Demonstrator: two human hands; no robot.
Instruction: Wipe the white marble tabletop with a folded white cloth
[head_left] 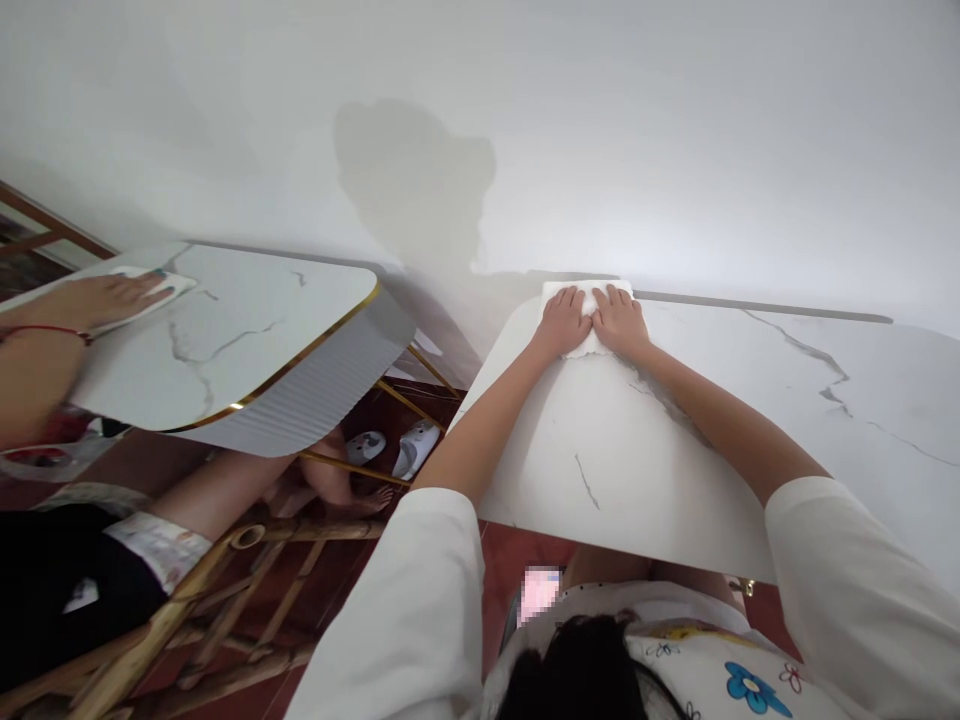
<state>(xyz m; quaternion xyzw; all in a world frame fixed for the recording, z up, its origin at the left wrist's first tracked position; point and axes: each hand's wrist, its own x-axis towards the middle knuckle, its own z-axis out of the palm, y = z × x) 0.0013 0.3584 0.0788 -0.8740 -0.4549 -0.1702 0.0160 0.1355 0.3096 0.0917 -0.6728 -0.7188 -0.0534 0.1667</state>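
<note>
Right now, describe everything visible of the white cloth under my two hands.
The white cloth looks soft and thin, with a fairly straight far edge and a wavy near edge; whether it is fabric or paper, I cannot tell. It lies flat on the marble-patterned table, at the far side near the wall. Your left hand and right hand rest on it side by side, covering much of it.

1. The single head-worn view looks forward and down from above the near edge of the marbled counter [645,470].
2. It faces the white wall [675,130] beyond.
3. White sleeves [412,610] sit closest to the lens; the cloth [589,346] lies farther out.
4. Its wide frame reaches a second counter [232,330] at left.
</note>
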